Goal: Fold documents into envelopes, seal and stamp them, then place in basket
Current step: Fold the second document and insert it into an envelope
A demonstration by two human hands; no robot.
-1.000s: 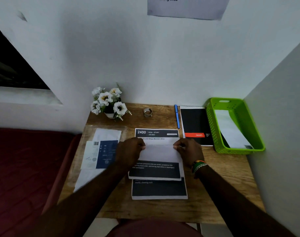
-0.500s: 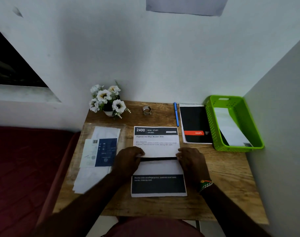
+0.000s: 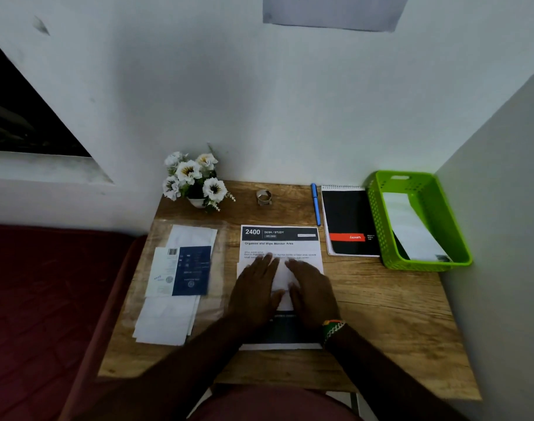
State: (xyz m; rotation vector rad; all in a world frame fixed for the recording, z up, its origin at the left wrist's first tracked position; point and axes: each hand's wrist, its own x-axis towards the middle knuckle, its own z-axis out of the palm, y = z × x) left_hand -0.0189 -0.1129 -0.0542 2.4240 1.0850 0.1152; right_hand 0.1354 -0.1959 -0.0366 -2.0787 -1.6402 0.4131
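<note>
A printed document (image 3: 280, 240) with a dark header lies in the middle of the wooden desk (image 3: 390, 323). A folded white sheet lies on top of it. My left hand (image 3: 255, 291) and my right hand (image 3: 312, 291) rest flat side by side on that fold, fingers spread and pointing away from me. White envelopes (image 3: 168, 320) and a blue-and-white sheet (image 3: 190, 270) lie in a clear sleeve at the left. A green basket (image 3: 378, 214) at the right holds a white envelope (image 3: 411, 229).
A flower pot (image 3: 195, 183) stands at the back left, a small tape roll (image 3: 264, 196) behind the document. A blue pen (image 3: 315, 205) and a black notebook (image 3: 347, 220) lie beside the basket. Walls close the back and right; a red seat (image 3: 40, 299) is left.
The lower part of the sheet was folded up and brought down. My hands moved from pinching its edges at the sides to pressing flat on the middle of the fold.
</note>
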